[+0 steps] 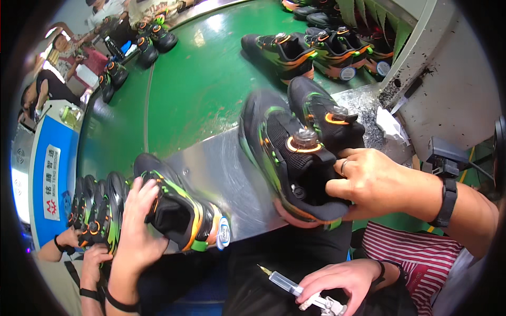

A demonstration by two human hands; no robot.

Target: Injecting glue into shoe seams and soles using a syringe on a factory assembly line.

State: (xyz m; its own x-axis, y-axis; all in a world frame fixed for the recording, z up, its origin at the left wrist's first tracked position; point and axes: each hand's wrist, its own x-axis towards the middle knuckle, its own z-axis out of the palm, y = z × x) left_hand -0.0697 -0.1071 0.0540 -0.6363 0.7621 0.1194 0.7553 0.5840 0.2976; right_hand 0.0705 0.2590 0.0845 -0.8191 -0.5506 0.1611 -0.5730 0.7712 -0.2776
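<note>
Our left grip (138, 226) half-curls on a shoe (176, 211), hold unclear; our right grip (342, 279) clasps a syringe (284, 282) whose tip (265, 270) could drip if we squeeze.

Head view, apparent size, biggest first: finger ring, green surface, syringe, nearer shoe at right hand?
1. Green surface
2. Nearer shoe
3. Syringe, partly hidden
4. Finger ring
No close calls; apparent size only.
</note>
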